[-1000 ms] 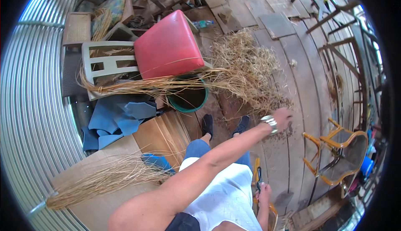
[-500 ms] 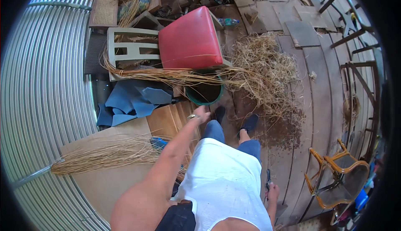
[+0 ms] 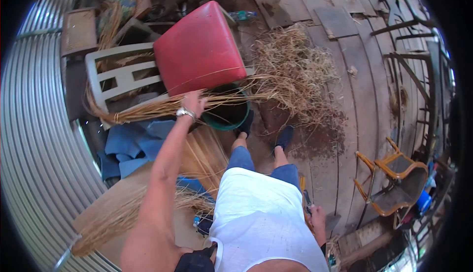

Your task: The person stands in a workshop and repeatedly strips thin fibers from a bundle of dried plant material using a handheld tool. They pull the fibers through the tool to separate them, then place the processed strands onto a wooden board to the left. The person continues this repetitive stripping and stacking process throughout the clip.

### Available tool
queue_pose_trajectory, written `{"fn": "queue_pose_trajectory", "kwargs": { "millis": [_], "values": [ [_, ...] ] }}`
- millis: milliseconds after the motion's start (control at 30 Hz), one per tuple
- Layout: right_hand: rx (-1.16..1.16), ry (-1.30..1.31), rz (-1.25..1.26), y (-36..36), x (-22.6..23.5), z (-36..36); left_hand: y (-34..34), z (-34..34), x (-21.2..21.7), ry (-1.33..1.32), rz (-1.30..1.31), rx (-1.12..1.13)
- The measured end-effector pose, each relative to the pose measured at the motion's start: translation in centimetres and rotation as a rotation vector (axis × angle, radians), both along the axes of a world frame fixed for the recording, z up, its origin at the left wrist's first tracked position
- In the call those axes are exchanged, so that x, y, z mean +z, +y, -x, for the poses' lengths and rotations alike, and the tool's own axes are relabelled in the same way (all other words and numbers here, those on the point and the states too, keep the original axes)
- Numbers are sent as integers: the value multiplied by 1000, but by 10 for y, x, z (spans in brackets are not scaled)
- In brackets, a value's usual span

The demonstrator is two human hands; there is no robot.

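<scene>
Corrugated metal wall [image 3: 34, 124] at left, brown plank floor [image 3: 364, 109], 1 orange-framed chair [image 3: 413, 189] at right

This looked like a rough furniture workshop. A corrugated metal wall [image 3: 44, 139] filled the left of the frame, and worn planks made the floor [image 3: 359, 114]. A red-seated chair [image 3: 199, 50] showed at upper centre, a bundle [image 3: 148, 113] of cane-like strands below it, with a heap [image 3: 295, 70] of loose strips alongside. Dark frames [image 3: 430, 77] crowded the upper right; an armchair [image 3: 405, 186] occupied the lower right.

Downward fisheye view, head height
</scene>
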State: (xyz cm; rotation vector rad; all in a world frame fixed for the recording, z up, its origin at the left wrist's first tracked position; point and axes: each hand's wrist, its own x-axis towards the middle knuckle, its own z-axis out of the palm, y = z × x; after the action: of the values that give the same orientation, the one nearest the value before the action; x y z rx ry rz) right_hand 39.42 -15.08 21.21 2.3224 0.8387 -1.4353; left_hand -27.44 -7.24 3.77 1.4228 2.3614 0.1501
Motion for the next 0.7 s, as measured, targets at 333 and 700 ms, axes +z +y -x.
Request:
{"fn": "queue_pose_trajectory", "kwargs": {
  "millis": [333,700],
  "values": [
    [-89,39,-21,-3,40,100,48,99,-43,-146,1004,-34],
    [-195,10,-43,-18,51,126,68,-47,-66,-588,817,-265]
  ]
}}
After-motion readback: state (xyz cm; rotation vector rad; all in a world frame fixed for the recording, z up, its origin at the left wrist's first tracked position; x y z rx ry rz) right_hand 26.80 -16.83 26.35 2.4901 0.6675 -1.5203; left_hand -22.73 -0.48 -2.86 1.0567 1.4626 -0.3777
